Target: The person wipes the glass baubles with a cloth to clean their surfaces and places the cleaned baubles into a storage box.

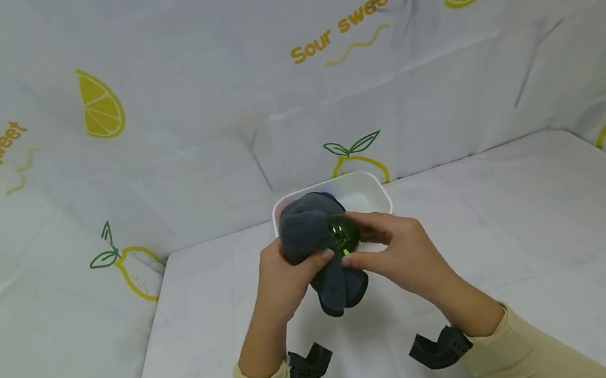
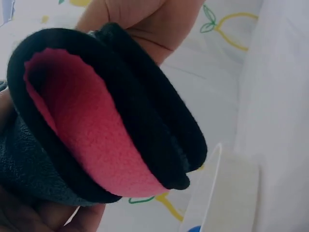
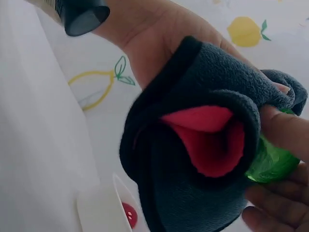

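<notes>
Fleece — dark grey outside, red inside — fills the middle of the scene: a cloth bunched up between 2 hands, above the white table and just in front of a white tub.

The left hand is clenched around the folded cloth, thumb on top, so the soft bundle is kept from falling open. The left wrist view shows why the grip looks tight: several layers of black-edged fleece stack against the palm, with the red lining exposed in a deep fold. A loose tail of the cloth hangs down below the hands toward the table.

The right hand comes in from the other side and pinches a green ball between thumb and fingers, pressing it against the cloth. In the right wrist view the ball sits at the mouth of the red fold, partly under the grey edge — the cloth seems held open as a pocket or wiping pad, with the ball gripped firmly enough to stay against it.

The tub lies directly behind the hands; something blue shows at its rim, and the right wrist view catches a small red piece inside it. A lemon-print sheet backs the whole space.
</notes>
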The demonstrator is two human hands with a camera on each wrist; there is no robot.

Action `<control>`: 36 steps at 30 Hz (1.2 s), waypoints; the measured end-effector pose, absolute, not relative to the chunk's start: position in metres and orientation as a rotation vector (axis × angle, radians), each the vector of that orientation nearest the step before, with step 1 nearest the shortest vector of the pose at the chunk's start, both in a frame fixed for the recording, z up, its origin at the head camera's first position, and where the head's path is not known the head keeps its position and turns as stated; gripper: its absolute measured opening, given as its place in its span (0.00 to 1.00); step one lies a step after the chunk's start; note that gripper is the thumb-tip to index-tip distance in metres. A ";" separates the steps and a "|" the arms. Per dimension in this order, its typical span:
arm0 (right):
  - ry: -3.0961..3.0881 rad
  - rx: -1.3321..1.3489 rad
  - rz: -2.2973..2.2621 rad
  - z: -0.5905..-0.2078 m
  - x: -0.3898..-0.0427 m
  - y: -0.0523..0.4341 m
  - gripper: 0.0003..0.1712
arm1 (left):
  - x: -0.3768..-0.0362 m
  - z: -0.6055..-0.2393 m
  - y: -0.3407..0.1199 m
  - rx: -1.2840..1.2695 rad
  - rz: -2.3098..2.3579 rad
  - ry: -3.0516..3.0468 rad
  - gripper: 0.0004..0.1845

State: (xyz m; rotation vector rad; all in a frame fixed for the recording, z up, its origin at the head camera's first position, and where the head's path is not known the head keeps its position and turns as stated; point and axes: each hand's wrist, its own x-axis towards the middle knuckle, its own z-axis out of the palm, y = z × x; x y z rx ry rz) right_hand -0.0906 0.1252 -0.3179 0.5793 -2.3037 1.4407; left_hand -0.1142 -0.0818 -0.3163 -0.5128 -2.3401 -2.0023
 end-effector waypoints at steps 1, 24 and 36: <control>-2.282 0.630 1.314 -0.318 -0.091 0.126 0.38 | -0.115 -0.317 -0.081 -0.509 -1.998 -2.362 0.24; -2.203 0.753 0.960 -0.322 -0.096 0.129 0.40 | -0.117 -0.317 -0.081 -0.532 -2.053 -2.249 0.17; -2.512 0.535 1.884 -0.319 -0.103 0.139 0.28 | -0.116 -0.317 -0.085 -0.654 -1.997 -2.299 0.17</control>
